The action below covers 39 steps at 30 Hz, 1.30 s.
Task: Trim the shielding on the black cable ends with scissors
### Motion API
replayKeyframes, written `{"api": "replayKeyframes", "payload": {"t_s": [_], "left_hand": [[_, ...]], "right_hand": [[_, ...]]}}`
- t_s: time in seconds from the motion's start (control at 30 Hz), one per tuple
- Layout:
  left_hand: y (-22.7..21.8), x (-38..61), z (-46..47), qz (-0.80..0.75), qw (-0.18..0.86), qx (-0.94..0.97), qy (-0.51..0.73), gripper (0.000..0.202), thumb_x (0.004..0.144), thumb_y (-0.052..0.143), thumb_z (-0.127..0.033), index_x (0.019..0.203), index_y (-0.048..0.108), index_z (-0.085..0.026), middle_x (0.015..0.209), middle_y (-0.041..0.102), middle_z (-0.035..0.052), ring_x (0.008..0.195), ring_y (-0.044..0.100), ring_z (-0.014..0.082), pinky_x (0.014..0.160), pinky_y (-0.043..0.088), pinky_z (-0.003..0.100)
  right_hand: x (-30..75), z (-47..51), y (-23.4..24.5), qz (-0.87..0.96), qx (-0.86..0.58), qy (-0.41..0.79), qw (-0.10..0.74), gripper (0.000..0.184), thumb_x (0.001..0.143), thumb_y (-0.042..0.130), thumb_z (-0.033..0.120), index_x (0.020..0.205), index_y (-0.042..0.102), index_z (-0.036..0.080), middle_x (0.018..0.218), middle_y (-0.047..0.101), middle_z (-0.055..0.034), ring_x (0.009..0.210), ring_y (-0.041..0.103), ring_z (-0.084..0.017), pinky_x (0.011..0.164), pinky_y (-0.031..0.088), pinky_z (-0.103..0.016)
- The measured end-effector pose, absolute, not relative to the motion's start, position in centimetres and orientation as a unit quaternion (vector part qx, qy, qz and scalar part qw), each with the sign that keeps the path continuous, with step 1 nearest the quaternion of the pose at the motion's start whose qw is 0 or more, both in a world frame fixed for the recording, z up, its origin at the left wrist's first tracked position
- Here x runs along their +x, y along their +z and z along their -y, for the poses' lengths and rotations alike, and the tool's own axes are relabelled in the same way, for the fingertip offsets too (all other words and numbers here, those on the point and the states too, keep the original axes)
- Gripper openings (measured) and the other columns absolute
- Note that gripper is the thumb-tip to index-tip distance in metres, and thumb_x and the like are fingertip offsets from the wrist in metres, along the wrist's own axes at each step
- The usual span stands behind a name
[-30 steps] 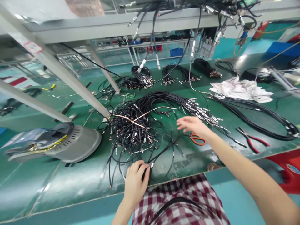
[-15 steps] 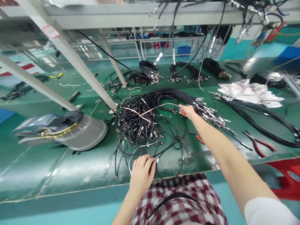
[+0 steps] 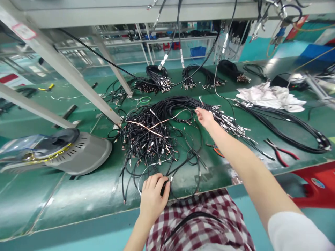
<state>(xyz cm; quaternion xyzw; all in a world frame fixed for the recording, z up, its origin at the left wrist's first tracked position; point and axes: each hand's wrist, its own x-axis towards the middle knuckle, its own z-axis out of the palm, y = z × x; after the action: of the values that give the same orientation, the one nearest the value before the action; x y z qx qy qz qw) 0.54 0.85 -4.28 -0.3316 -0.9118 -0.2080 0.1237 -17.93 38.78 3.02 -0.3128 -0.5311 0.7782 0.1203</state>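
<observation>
A: Hands?

B: Left hand [image 3: 153, 200] at the near edge of the worktop [image 3: 52, 188], fingers [image 3: 157, 181] curled closed around a black cable [image 3: 164, 188], just beside its metal connector. Right hand [image 3: 205, 117] stretched over the tangled cable heap [image 3: 146, 143], fingers [image 3: 200, 112] extended toward the connector ends. Pinching or not, I can't tell.

A: Sorted and unsorted?

B: Coiled cable bundles [image 3: 157, 78] lie along the far edge, a long cable loop [image 3: 282, 122] toward the right edge. The bulk remains heaped mid-worktop.

A: Tools?

B: Orange-handled scissors [image 3: 217, 150] and red-handled pliers [image 3: 281, 151] lie right of the heap, untouched.
</observation>
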Motion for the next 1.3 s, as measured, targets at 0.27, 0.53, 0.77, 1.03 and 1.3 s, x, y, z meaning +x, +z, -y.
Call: {"api": "replayKeyframes", "payload": {"t_s": [0.27,0.53,0.77,1.03,1.3], "left_hand": [[-4.8,0.5,-1.2,0.916,0.126,-0.324,-0.202,0.016,0.093,0.058,-0.028,0.105,0.065,-0.020,0.112,0.062,0.0084,0.105,0.057,0.0211,0.091,0.044,0.036],[-4.8,0.5,-1.6,0.919,0.124,-0.318,-0.196,0.016,0.091,0.060,-0.028,0.103,0.066,-0.020,0.111,0.063,0.0083,0.103,0.057,0.0211,0.091,0.044,0.035],[-4.8,0.3,-1.9,0.918,0.120,-0.328,-0.190,0.015,0.092,0.059,-0.028,0.103,0.066,-0.020,0.110,0.062,0.0083,0.102,0.057,0.0207,0.093,0.044,0.035],[-4.6,0.2,-2.1,0.913,0.129,-0.339,-0.188,0.014,0.091,0.060,-0.026,0.104,0.064,-0.021,0.110,0.062,0.0084,0.099,0.058,0.0206,0.092,0.045,0.035],[-4.7,-0.2,-2.1,0.910,0.144,-0.343,-0.182,0.013,0.091,0.060,-0.026,0.104,0.062,-0.022,0.110,0.062,0.0076,0.100,0.058,0.0204,0.092,0.044,0.036]], "right_hand": [[-11.7,-51.7,6.7,0.442,-0.308,0.789,0.294,0.018,0.102,0.046,0.007,0.089,0.057,0.014,0.089,0.067,-0.0021,0.072,0.064,-0.003,0.052,0.048,-0.004],[-5.7,-59.8,6.8,0.479,-0.315,0.745,0.342,0.015,0.098,0.051,0.005,0.087,0.057,0.013,0.086,0.065,-0.0026,0.072,0.065,-0.004,0.051,0.048,-0.005],[-7.1,-55.7,4.7,0.603,-0.260,0.729,0.193,0.007,0.090,0.066,0.003,0.086,0.067,0.008,0.075,0.070,-0.0089,0.059,0.063,-0.007,0.047,0.047,-0.010],[-11.3,-52.7,4.6,0.722,-0.206,0.656,0.081,0.009,0.089,0.071,0.009,0.080,0.068,0.008,0.067,0.067,-0.0008,0.054,0.060,-0.007,0.045,0.045,-0.013],[-14.3,-52.3,3.7,0.704,-0.208,0.677,0.054,0.013,0.097,0.064,0.022,0.093,0.067,0.010,0.080,0.068,-0.0010,0.062,0.062,-0.007,0.054,0.051,-0.017]]}}
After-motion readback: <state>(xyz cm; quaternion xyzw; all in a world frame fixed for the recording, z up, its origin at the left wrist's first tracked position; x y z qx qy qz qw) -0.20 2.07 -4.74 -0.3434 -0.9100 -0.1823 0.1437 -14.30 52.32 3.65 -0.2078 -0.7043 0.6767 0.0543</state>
